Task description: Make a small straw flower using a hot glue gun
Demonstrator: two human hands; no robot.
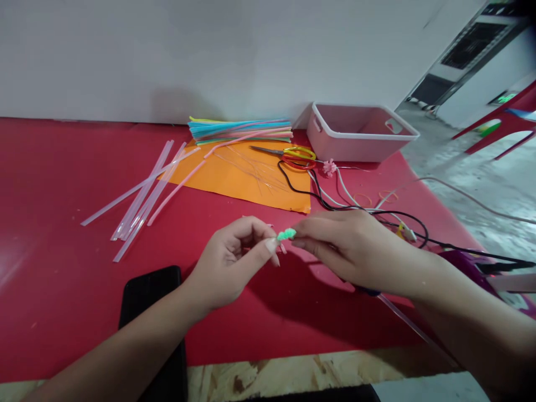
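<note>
A short, bright green twisted piece of pipe cleaner [287, 234] is held above the red table surface, between both hands. My left hand [234, 257] pinches its left end between thumb and finger, the other fingers curled. At its right end, my right hand [355, 245] closes thumb and fingers on the tip. Small pink bits show behind the green piece, partly hidden by the fingers. Below my right hand a dark blue part and a clear stick [412, 324] stick out, mostly covered by the hand and arm.
Clear sticks [142, 195] lie at left, beside a black phone [151, 290]. Behind are an orange sheet [238, 181] with fine wires, a pipe-cleaner bundle [238, 131], scissors [293, 153], a pink fuzzy flower [329, 167] and a pink basket [355, 146]. Cables [326, 204] run right to a purple object [464, 273].
</note>
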